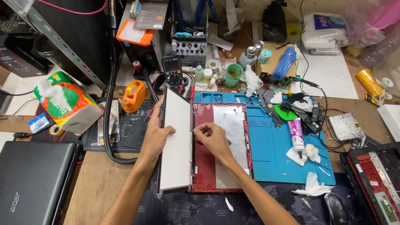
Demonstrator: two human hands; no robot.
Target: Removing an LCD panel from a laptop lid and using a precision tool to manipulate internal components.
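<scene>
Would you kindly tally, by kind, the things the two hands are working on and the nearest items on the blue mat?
Hands: 2, left hand and right hand
Flat white screen panel, held tilted up: 1
Red laptop lid shell: 1
Blue silicone work mat: 1
White glue tube: 1
Crumpled white tissues: 1
Total: 7

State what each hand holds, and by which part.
Left hand grips the tilted display panel by its left long edge. Right hand holds nothing; it rests on the red lid.
</scene>
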